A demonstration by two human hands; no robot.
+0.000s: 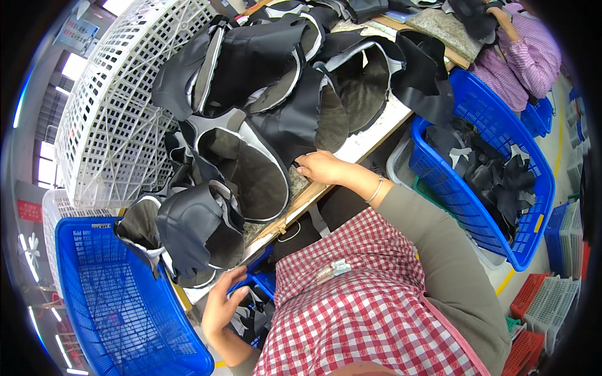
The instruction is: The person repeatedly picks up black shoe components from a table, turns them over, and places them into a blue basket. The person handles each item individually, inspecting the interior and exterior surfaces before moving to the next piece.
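Observation:
Black leather boot uppers with dark fleece linings lie heaped on the workbench. My right hand (325, 168) is at the bench's near edge, its fingertips closed on the lower edge of a black boot upper (282, 122) in the middle of the heap. Just left of that hand, another upper (241, 175) gapes toward me, showing its lining. My left hand (221, 308) is lower, below the front corner of the bench, empty with thumb and fingers apart. Nearest to it, a smaller rounded black upper (188, 222) rests on the bench corner.
A blue basket (135, 313) stands at the left, below a large white crate (119, 106). On the right, another blue basket (533, 207) holds black pieces. The bench's wooden edge (295, 210) runs before me. A co-worker's purple sleeve (533, 56) shows at the far right.

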